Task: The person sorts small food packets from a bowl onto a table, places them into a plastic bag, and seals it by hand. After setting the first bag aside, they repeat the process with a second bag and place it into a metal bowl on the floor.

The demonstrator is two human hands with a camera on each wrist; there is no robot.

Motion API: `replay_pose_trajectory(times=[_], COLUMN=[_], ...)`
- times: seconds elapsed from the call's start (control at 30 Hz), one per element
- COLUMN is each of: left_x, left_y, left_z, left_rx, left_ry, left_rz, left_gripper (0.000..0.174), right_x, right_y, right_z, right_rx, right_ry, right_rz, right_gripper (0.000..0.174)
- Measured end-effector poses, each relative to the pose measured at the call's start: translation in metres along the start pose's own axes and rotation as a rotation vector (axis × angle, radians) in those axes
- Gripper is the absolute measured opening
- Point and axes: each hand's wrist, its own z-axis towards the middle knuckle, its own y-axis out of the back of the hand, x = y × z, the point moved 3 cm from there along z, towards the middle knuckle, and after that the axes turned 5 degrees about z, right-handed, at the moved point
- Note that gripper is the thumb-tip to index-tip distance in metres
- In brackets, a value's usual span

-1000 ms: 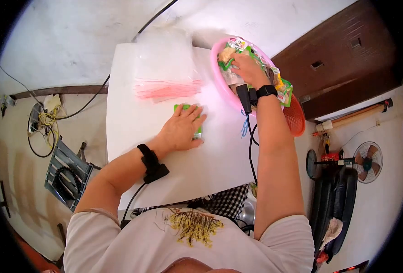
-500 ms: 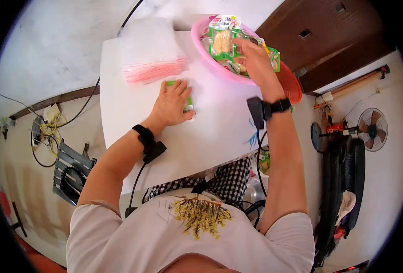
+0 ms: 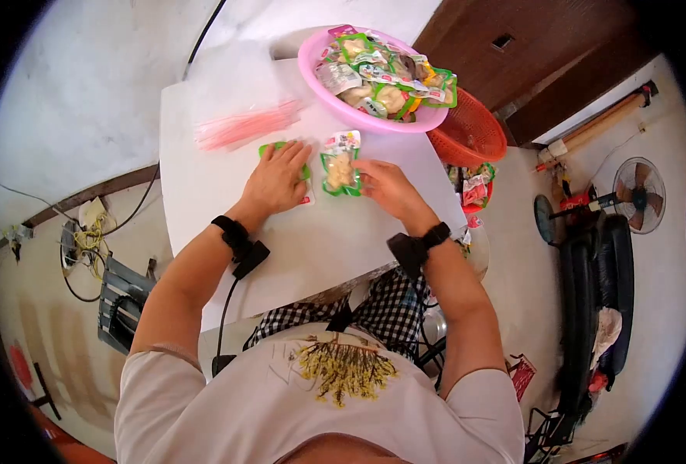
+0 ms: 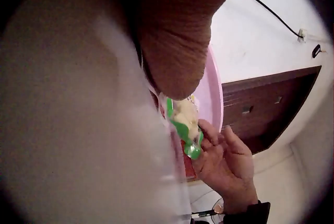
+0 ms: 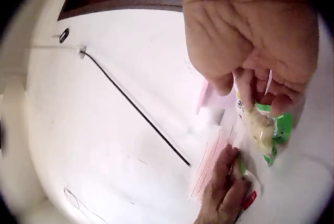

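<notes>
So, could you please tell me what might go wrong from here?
The right hand grips the clear, green-edged plastic food packet at one side, so it could twist or slip. The green-trimmed packet under the flat left hand might slide if pushed sideways. The pink plastic basin is heaped with glossy food packets, so a knock could spill some.

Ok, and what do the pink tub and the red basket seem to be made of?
Pink tub: likely smooth plastic, with an even-coloured, slightly glossy rim. Red basket: probably moulded plastic too, judging by its perforated wall; its finish is hard to tell.
</notes>
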Motion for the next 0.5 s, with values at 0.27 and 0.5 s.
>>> replay_pose_trajectory(times=[0.27, 0.5], left_x=[-0.012, -0.013], left_y=[0.010, 0.012], left_z=[0.006, 0.008], left_rx=[0.087, 0.137], left_ry=[-0.124, -0.091], left_rz=[0.006, -0.039], left_gripper=[0.061, 0.065], right_x=[0.021, 0.083], right_y=[-0.023, 0.034], right_z=[-0.005, -0.011], right_rx=[0.005, -0.154], right_ry=[0.283, 0.409], right_rz=[-0.570, -0.669], right_gripper=[0.031, 0.021])
